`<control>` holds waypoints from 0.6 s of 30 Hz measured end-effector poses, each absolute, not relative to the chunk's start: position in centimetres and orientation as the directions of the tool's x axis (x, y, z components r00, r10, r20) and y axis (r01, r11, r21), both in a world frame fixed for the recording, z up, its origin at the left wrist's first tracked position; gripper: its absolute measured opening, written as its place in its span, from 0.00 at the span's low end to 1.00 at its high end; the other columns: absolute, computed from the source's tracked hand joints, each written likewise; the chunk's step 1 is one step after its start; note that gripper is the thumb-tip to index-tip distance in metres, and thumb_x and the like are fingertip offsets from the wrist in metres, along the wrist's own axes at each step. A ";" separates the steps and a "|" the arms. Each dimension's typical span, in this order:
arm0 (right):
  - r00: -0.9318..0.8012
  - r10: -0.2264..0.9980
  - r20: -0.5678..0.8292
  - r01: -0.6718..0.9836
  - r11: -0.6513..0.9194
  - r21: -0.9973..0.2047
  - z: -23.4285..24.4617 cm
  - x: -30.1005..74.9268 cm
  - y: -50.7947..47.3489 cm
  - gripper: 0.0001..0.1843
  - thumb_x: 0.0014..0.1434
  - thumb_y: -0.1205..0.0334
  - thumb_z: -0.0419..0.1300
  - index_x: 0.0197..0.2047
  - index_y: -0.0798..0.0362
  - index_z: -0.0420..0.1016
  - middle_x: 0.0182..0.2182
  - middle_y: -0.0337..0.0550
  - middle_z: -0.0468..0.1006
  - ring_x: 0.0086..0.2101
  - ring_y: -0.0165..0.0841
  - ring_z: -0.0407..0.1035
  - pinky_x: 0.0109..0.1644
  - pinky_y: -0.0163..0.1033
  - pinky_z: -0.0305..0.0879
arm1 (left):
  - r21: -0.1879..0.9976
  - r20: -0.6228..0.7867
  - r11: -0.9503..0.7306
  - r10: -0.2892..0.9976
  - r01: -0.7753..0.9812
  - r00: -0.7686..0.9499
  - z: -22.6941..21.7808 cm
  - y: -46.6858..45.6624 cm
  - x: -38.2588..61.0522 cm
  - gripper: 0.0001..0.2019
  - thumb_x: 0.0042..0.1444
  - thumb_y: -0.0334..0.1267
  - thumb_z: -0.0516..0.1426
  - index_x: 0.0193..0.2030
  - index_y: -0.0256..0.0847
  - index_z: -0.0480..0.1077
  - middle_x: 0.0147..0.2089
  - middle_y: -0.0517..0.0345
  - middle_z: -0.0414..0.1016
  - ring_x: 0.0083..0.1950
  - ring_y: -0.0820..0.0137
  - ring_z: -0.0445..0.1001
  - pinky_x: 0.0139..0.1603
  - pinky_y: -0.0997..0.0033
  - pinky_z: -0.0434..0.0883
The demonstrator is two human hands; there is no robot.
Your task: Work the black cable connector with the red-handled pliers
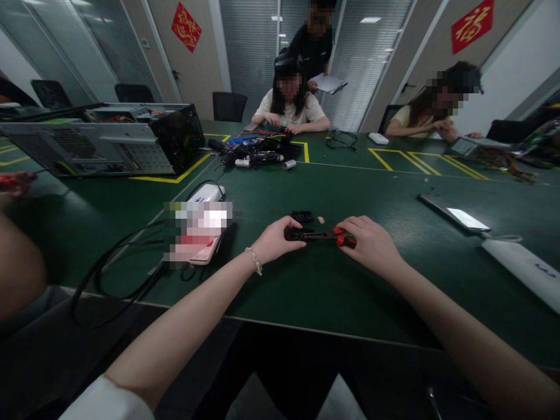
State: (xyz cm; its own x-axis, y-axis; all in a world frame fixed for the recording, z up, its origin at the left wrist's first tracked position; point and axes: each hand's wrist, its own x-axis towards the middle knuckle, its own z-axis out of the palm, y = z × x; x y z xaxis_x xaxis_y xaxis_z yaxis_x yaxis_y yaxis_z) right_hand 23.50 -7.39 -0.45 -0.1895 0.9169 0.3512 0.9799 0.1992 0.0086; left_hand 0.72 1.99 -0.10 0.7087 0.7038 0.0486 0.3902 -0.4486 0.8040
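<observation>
My left hand [275,238], with a bracelet at the wrist, pinches a small black plastic part [291,234] between thumb and fingers. In my right hand [374,242] are pliers with red and black handles [347,240]. Their dark jaws point left and meet the black part; whether they grip it I cannot tell. Just beyond my hands, another black plastic piece [301,216] lies on the green table [332,291]. Beside that piece is a small tan scrap [321,220].
To the left lie a phone [205,252], a white power bank [209,192] and looped black cables [98,274]. An open computer case [109,143] stands beyond them. A tool and cable pile [258,150] sits ahead. A phone [455,213] and white power bank [522,265] are right. Co-workers sit opposite.
</observation>
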 end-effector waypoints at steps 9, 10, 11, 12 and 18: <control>-0.190 0.926 0.326 0.981 0.194 0.019 -0.4 23.5 -7.4 0.12 0.51 0.58 0.55 0.39 0.50 0.69 0.37 0.47 0.72 0.37 0.40 0.63 0.35 0.44 0.62 | 0.810 0.058 -0.454 0.692 0.372 0.720 -0.7 2.3 0.6 0.19 0.44 0.43 0.60 0.44 0.41 0.66 0.44 0.56 0.69 0.42 0.67 0.69 0.40 0.66 0.67; -0.191 0.926 0.326 0.981 0.194 0.022 -0.4 23.5 -7.4 0.11 0.51 0.58 0.55 0.39 0.50 0.69 0.37 0.47 0.72 0.36 0.40 0.63 0.34 0.44 0.62 | 0.811 0.060 -0.454 0.692 0.369 0.720 -0.8 2.3 0.7 0.19 0.44 0.42 0.60 0.44 0.41 0.66 0.44 0.55 0.69 0.42 0.67 0.69 0.40 0.66 0.66; -0.192 0.925 0.327 0.980 0.195 0.025 -0.4 23.5 -7.4 0.11 0.51 0.58 0.55 0.39 0.50 0.69 0.37 0.47 0.72 0.36 0.40 0.63 0.34 0.44 0.61 | 0.812 0.063 -0.455 0.692 0.366 0.719 -0.8 2.4 0.7 0.19 0.44 0.42 0.60 0.43 0.40 0.66 0.44 0.55 0.69 0.42 0.67 0.69 0.40 0.66 0.66; -0.193 0.925 0.328 0.980 0.195 0.029 -0.4 23.5 -7.4 0.11 0.51 0.59 0.55 0.39 0.50 0.69 0.37 0.46 0.73 0.36 0.39 0.63 0.34 0.43 0.61 | 0.812 0.066 -0.455 0.693 0.364 0.718 -0.8 2.3 0.7 0.19 0.44 0.42 0.60 0.43 0.40 0.66 0.44 0.55 0.70 0.42 0.67 0.69 0.41 0.66 0.66; -0.191 0.927 0.322 0.982 0.183 0.056 -0.4 23.4 -7.5 0.11 0.50 0.60 0.56 0.39 0.52 0.69 0.37 0.46 0.73 0.37 0.38 0.63 0.34 0.41 0.61 | 0.810 0.079 -0.463 0.693 0.359 0.716 -0.7 2.3 0.8 0.18 0.44 0.40 0.61 0.43 0.39 0.66 0.43 0.55 0.70 0.42 0.67 0.69 0.42 0.66 0.66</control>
State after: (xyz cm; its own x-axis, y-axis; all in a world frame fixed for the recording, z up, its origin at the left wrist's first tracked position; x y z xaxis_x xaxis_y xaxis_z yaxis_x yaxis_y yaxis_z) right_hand 23.43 -7.50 -0.39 -0.1909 0.9272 0.3223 0.9816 0.1827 0.0559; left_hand 0.79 2.28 -0.66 0.7164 0.6932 0.0791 0.3590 -0.4634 0.8102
